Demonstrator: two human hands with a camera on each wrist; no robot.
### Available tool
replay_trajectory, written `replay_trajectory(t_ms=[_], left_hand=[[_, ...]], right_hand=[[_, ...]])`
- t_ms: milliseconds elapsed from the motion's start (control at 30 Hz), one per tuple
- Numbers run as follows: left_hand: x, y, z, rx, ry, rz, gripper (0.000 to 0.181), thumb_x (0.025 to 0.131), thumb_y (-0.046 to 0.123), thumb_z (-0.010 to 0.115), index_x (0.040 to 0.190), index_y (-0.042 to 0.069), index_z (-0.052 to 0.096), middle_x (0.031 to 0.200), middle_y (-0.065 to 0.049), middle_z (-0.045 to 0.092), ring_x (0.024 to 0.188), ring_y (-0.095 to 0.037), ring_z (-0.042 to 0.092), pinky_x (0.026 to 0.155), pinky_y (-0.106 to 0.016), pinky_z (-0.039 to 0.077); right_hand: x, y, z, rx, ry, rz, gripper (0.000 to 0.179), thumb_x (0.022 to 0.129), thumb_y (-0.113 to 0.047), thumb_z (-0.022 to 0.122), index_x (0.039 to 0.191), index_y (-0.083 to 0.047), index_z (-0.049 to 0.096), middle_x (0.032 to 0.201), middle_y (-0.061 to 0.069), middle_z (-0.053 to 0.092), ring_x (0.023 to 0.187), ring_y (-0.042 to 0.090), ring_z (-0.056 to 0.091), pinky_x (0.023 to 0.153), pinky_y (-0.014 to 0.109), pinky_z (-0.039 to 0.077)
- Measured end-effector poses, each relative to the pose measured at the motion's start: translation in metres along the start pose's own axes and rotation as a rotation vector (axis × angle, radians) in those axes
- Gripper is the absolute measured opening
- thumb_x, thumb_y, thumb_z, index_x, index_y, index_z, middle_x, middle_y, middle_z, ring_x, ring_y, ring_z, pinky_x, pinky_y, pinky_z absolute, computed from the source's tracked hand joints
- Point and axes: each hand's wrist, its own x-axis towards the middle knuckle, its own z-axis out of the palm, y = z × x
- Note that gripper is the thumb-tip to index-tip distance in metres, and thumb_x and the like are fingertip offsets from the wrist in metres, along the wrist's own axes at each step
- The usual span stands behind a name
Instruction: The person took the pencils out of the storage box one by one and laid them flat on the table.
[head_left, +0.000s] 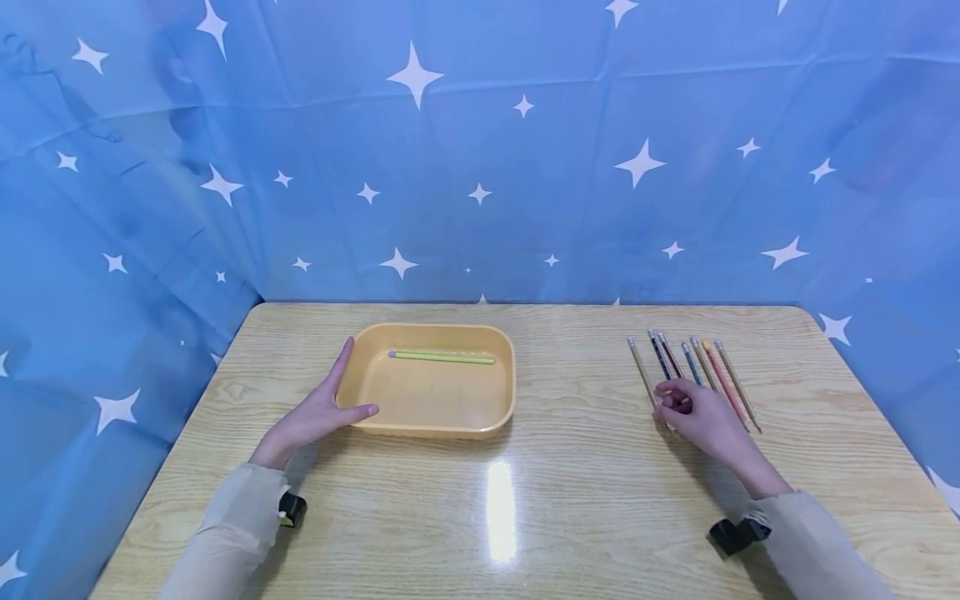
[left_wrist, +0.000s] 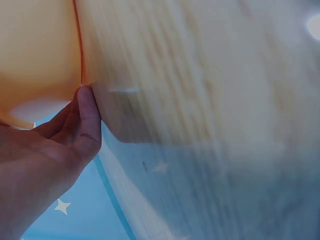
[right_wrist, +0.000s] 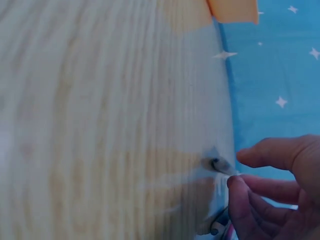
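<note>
An orange-yellow tray [head_left: 431, 431] stands left of centre on the table, with a green pencil [head_left: 442, 357] lying in it. My left hand [head_left: 315, 414] rests on the tray's left end, fingers along its outer wall and thumb across the front left corner of the rim. Over on the right, several pencils [head_left: 723, 379] lie side by side. My right hand [head_left: 708, 421] is at the near end of the leftmost gold pencil [head_left: 641, 367]. In the right wrist view a pencil end [right_wrist: 220, 165] shows between the thumb and forefinger, which stand slightly apart.
The wood-grain table [head_left: 570, 500] reaches back to a blue curtain [head_left: 525, 167] with white stars. Each forearm wears a dark wrist camera, one at the left sleeve [head_left: 240, 512] and one at the right sleeve [head_left: 810, 533]. Light glares on the tabletop near the front.
</note>
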Motion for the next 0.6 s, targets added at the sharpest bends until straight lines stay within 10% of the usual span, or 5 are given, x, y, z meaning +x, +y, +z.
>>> replay_trajectory(t_ms=[600], left_hand=[[0.0,0.002,0.0,0.01,0.001,-0.006,0.111,0.087,0.029,0.073,0.154,0.02,-0.015,0.16,-0.012,-0.011,0.144,-0.037,-0.004,0.11,-0.061,0.006]], right_hand=[[0.004,-0.028,0.004,0.064,-0.046,-0.088,0.021,0.09,-0.006,0.065,0.109,0.003,0.065,0.087,0.003,0.064,0.075,0.019,0.061,0.055,0.027,0.046]])
